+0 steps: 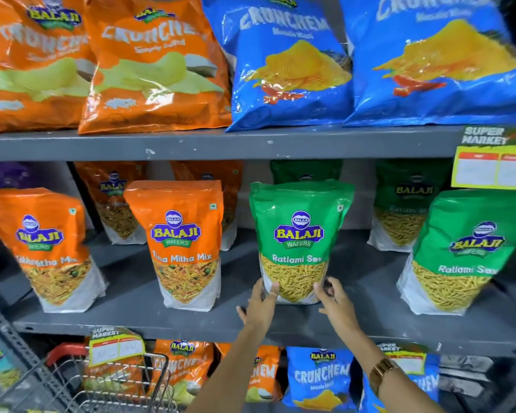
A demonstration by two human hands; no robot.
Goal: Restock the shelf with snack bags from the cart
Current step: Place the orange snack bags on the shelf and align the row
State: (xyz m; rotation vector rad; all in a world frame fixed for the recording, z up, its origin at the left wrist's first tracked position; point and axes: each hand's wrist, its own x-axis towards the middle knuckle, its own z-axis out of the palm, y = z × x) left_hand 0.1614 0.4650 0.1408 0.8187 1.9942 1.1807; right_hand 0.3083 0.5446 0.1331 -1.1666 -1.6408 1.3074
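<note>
Now both hands on upright green plastic Ratlami Sev pouch (298,239), middle grey metal shelf (221,323): left hand (261,305) gripping lower-left corner, right hand (335,302) gripping lower-right.

Top shelf at twelve o'clock: two orange Crunchem bags (149,64), two blue Crunchem bags (289,64); middle shelf: four orange mix pouches (179,251), four green Ratlami Sev pouches (298,239)

Around the green Ratlami Sev pouch (300,242) we find bare shelf on both sides; an orange pouch (185,251) and another green pouch (456,257) bound those gaps.
</note>
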